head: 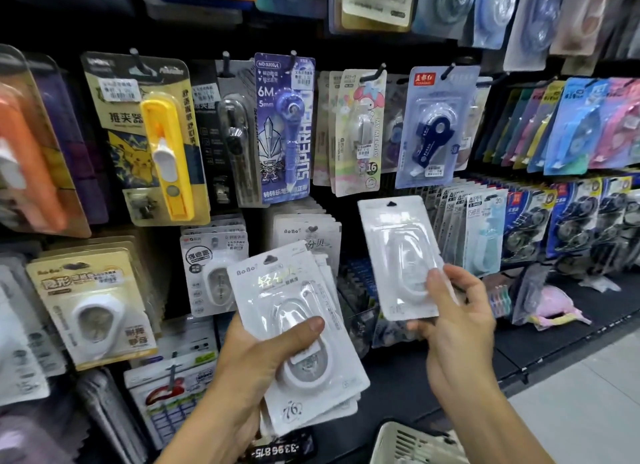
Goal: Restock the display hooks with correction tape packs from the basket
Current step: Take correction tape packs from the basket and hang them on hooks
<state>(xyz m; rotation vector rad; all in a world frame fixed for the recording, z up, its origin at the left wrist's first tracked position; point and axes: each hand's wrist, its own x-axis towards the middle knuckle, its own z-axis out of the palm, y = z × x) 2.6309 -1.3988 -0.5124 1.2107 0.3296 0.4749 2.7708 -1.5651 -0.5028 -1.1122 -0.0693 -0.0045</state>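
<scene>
My left hand (pixel 256 363) grips a stack of white BoBo correction tape packs (pixel 291 311), thumb pressed across the front pack. My right hand (pixel 453 321) pinches a single white correction tape pack (pixel 398 252) by its lower right part, held upright with its hang hole at the top. That pack hovers in front of the display, below the My Melody pack (pixel 360 131) and to the right of a hook row of matching BoBo packs (pixel 304 231). The white basket (pixel 412 443) shows at the bottom edge, under my right forearm.
Black display hooks (pixel 379 70) carry many stationery packs: a yellow Pikachu clip pusher (pixel 152 141), a blue Superhero pen tape (pixel 284 128), a navy tape pack (pixel 436 124). Lower rows hold more tape packs (pixel 485 228). A black shelf ledge (pixel 540 346) and pale floor (pixel 588 394) lie right.
</scene>
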